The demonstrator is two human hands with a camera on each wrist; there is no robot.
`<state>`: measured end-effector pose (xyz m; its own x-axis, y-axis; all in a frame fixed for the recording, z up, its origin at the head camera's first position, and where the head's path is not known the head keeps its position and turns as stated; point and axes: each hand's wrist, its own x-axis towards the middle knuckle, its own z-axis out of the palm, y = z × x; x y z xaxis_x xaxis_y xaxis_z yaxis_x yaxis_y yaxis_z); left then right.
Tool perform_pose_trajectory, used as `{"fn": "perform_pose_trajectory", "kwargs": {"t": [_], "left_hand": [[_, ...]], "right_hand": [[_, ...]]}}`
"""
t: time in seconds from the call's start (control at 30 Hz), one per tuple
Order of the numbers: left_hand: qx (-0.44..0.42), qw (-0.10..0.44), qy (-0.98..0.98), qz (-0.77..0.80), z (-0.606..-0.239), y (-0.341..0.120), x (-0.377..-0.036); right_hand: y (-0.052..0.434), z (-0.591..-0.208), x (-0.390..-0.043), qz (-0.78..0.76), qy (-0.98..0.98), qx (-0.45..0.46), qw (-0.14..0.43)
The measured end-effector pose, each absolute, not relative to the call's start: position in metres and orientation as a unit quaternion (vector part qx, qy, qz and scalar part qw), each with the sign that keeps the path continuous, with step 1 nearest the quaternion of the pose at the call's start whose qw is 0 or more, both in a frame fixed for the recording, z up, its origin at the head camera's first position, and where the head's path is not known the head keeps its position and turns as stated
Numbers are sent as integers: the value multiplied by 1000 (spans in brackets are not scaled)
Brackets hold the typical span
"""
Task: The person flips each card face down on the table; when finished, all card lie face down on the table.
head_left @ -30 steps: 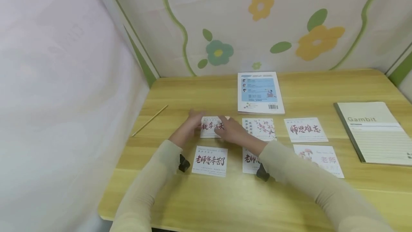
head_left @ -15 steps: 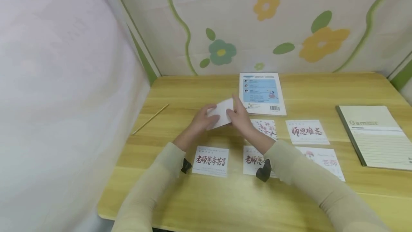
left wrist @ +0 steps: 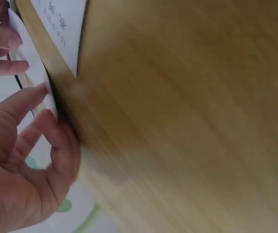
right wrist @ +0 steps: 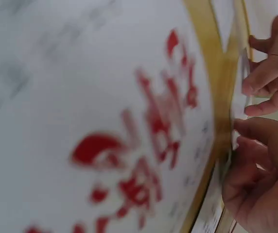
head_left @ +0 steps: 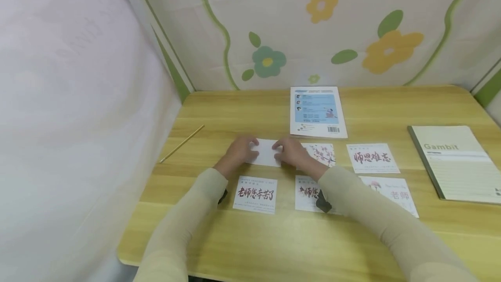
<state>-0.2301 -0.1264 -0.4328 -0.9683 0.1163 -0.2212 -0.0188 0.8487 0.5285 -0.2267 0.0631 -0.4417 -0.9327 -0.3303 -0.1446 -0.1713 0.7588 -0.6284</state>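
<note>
A small white card [head_left: 265, 153] is between my two hands in the head view, its blank side up, low over the wooden table [head_left: 250, 247]. My left hand [head_left: 240, 149] pinches the card's left edge between thumb and fingers; this grip also shows in the left wrist view, where the card [left wrist: 32, 60] appears nearly edge-on. On the opposite edge, the thumb and fingers of my right hand [head_left: 291, 150] pinch too. The right wrist view has that hand [right wrist: 263, 174] at the card's near end, with the left hand [right wrist: 275, 68] beyond it.
Several printed cards lie around: a red-lettered card [head_left: 255, 195] in front, a blossom card [head_left: 324, 153] partly behind the right hand, another lettered card [head_left: 372, 158] farther right. A booklet [head_left: 318, 132] is at the back, a notebook [head_left: 454, 164] right, a thin stick [head_left: 182, 144] left.
The card lay with red lettering up between my hands. Half a second ago both hands held it raised and tilted, blank side showing; now it is lowered and level, blank side up.
</note>
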Motion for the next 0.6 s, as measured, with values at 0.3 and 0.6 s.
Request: {"fn": "perform_pose_trajectory", "kwargs": {"t": [0.3,0.6], "left_hand": [[-31,117,965,231,-410,-134,-183],[-14,173,955,240,-398,-135,-127]], "right_hand": [[64,-424,-186,-315,925,-170,129],[53,-399,-106,-270,898,-223,265]]}}
